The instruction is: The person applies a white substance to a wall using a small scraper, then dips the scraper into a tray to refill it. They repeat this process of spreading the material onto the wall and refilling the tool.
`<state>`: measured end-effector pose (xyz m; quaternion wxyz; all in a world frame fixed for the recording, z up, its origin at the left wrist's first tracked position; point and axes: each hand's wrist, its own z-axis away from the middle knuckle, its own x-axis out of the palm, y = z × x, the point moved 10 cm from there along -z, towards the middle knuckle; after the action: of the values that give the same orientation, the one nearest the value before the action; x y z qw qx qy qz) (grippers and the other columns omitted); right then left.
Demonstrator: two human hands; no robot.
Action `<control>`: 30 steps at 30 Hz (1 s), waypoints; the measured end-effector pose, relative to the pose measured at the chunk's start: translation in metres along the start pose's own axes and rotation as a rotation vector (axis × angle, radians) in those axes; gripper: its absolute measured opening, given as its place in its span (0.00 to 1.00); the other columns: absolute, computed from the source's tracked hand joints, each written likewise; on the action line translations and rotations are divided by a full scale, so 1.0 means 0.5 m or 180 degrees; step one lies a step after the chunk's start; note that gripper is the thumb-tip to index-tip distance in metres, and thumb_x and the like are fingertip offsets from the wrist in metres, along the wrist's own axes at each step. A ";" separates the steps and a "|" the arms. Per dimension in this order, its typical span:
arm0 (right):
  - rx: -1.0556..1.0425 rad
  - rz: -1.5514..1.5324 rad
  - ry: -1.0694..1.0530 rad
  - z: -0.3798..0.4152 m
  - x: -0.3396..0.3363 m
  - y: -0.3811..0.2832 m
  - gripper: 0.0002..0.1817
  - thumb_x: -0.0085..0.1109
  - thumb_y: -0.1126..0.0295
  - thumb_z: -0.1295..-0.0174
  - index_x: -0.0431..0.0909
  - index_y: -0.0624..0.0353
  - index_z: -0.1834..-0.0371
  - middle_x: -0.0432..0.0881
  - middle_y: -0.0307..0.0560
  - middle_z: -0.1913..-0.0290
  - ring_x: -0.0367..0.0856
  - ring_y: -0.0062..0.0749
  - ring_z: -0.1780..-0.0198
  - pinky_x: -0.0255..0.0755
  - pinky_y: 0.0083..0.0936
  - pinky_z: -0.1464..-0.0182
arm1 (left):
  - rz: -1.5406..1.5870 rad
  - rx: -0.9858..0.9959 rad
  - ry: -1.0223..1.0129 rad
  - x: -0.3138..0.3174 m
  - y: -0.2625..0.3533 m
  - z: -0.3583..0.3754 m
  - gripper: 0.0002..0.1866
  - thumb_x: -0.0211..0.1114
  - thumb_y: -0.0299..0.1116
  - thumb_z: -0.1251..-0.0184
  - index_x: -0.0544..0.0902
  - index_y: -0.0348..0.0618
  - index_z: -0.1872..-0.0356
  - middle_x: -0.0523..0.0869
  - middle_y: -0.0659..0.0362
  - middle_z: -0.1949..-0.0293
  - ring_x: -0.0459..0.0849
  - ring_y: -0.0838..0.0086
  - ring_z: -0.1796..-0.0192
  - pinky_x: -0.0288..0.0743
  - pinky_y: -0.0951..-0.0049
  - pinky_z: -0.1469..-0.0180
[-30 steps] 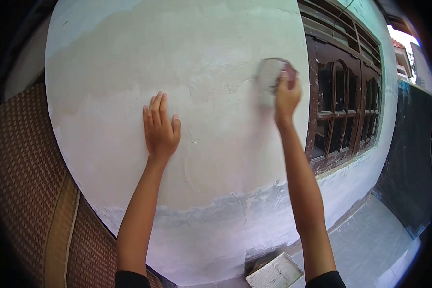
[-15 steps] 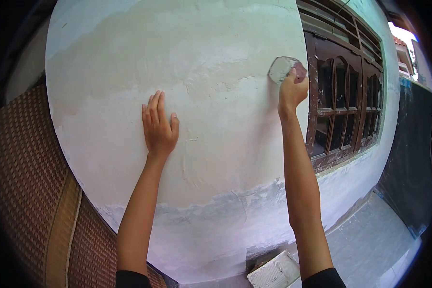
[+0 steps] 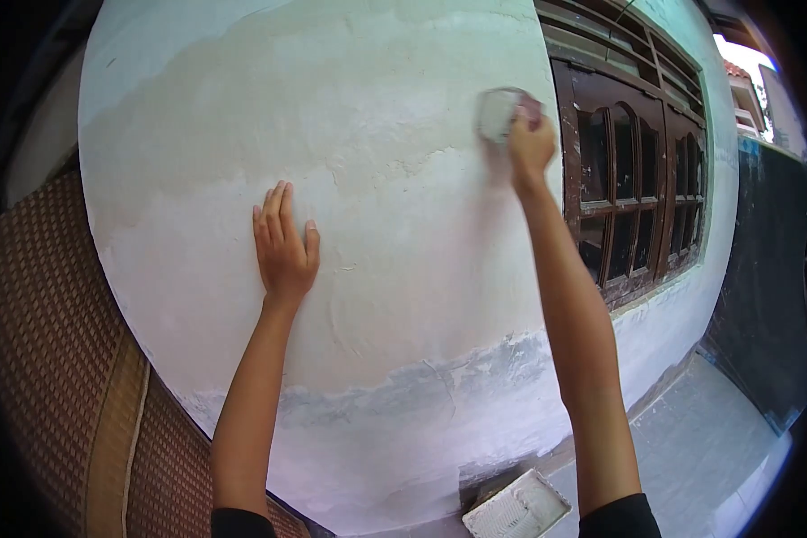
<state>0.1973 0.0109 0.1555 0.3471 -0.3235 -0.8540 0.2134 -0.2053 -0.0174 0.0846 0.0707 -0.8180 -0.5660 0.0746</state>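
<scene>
Flat against the plastered wall [image 3: 403, 269], my left hand [image 3: 283, 254] rests with its fingers stretched out, holding nothing. Higher up and to the right, my right hand [image 3: 532, 148] is closed around a putty scraper [image 3: 498, 115]. Its broad whitish face and dark red part are blurred by motion, and the fingers hide some of it. The scraper is at the wall surface, a little left of the window frame. Between my hands the wall shows uneven beige and white patches with rough ridges.
A brown wooden window [image 3: 632, 179] with glass panes borders the wall on the right. Below, a white-coated tray [image 3: 520, 507] sits on the grey tiled floor [image 3: 690, 439]. Woven brown panels [image 3: 49, 332] stand at the left, a dark panel [image 3: 762, 278] at the far right.
My right hand has moved slightly left and up along the wall with the scraper. My left hand stays flat on the wall; the view has shifted slightly.
</scene>
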 end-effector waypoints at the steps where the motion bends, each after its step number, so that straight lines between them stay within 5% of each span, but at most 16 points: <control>1: 0.0194 -0.0294 0.0332 -0.009 -0.040 0.020 0.16 0.58 0.63 0.33 0.78 0.66 0.51 0.85 0.57 0.57 0.85 0.45 0.54 0.76 0.38 0.51 | 0.0005 0.0003 0.0020 -0.001 0.001 -0.001 0.31 0.53 0.31 0.31 0.60 0.37 0.27 0.64 0.52 0.27 0.58 0.59 0.23 0.45 0.52 0.21; 3: 0.0385 -0.0584 0.0672 -0.005 -0.066 0.050 0.15 0.57 0.64 0.32 0.78 0.66 0.52 0.85 0.55 0.57 0.85 0.42 0.54 0.77 0.36 0.51 | 0.0017 0.0010 0.0042 -0.001 0.004 0.000 0.31 0.52 0.31 0.31 0.60 0.37 0.27 0.64 0.52 0.27 0.58 0.59 0.23 0.45 0.52 0.21; 6: -0.0313 -0.0877 -0.0372 0.070 0.017 -0.030 0.15 0.57 0.61 0.29 0.79 0.64 0.51 0.84 0.49 0.60 0.84 0.34 0.59 0.76 0.33 0.56 | 0.0032 -0.0012 0.0038 0.003 0.003 0.000 0.31 0.53 0.31 0.31 0.61 0.37 0.27 0.64 0.52 0.27 0.58 0.60 0.23 0.44 0.52 0.21; 9: -0.1671 -0.0499 -0.1431 0.220 0.116 -0.153 0.17 0.59 0.62 0.35 0.79 0.62 0.48 0.81 0.59 0.61 0.76 0.56 0.54 0.68 0.45 0.50 | -0.0165 0.0033 0.0074 -0.002 0.003 -0.001 0.30 0.54 0.32 0.31 0.63 0.36 0.28 0.67 0.52 0.29 0.61 0.60 0.25 0.50 0.52 0.22; 12: -0.1879 0.0204 -0.1510 0.250 0.129 -0.162 0.17 0.60 0.61 0.35 0.79 0.61 0.50 0.82 0.58 0.60 0.78 0.55 0.55 0.69 0.46 0.50 | -0.0122 0.0044 0.0039 -0.002 0.001 0.001 0.30 0.53 0.32 0.30 0.62 0.37 0.28 0.66 0.52 0.29 0.61 0.60 0.24 0.49 0.52 0.22; 16: -0.0228 -0.0324 -0.0803 0.065 0.041 0.025 0.16 0.60 0.62 0.34 0.81 0.62 0.51 0.84 0.52 0.60 0.82 0.42 0.59 0.75 0.38 0.54 | -0.0131 0.0041 -0.0019 0.000 -0.001 0.007 0.30 0.53 0.32 0.30 0.62 0.37 0.27 0.66 0.52 0.28 0.60 0.60 0.24 0.48 0.52 0.22; 22: 0.0612 -0.0613 0.0754 0.002 -0.146 0.137 0.14 0.60 0.62 0.31 0.80 0.63 0.53 0.85 0.46 0.60 0.81 0.26 0.60 0.76 0.28 0.57 | -0.0111 0.0010 -0.0089 0.010 0.000 0.007 0.30 0.50 0.31 0.28 0.59 0.37 0.26 0.63 0.52 0.27 0.56 0.61 0.22 0.44 0.53 0.21; 24: -0.0391 -0.0615 0.0104 0.048 -0.092 0.047 0.14 0.57 0.62 0.30 0.78 0.63 0.53 0.84 0.50 0.59 0.83 0.34 0.59 0.76 0.32 0.56 | -0.0101 0.0002 -0.0048 0.012 0.002 0.006 0.30 0.49 0.30 0.28 0.59 0.37 0.26 0.62 0.51 0.27 0.56 0.60 0.22 0.44 0.52 0.21; 26: -0.0279 -0.0944 -0.0741 0.119 -0.010 -0.007 0.14 0.57 0.62 0.30 0.78 0.63 0.53 0.83 0.53 0.59 0.82 0.41 0.58 0.74 0.37 0.54 | -0.0074 -0.0061 -0.0012 0.011 0.014 0.007 0.30 0.50 0.30 0.28 0.59 0.37 0.26 0.63 0.51 0.27 0.57 0.59 0.23 0.45 0.53 0.21; 30: -0.1144 -0.0240 -0.1517 0.248 0.100 -0.105 0.15 0.59 0.61 0.34 0.78 0.60 0.52 0.81 0.59 0.62 0.77 0.55 0.57 0.70 0.45 0.52 | -0.0049 -0.0296 -0.0035 0.010 0.026 0.008 0.30 0.50 0.29 0.28 0.60 0.36 0.26 0.63 0.50 0.26 0.57 0.58 0.23 0.45 0.54 0.21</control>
<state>0.0580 -0.0083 0.1263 0.0818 -0.2887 -0.9469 0.1157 -0.1927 -0.0171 0.0777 0.0299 -0.8156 -0.5755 0.0522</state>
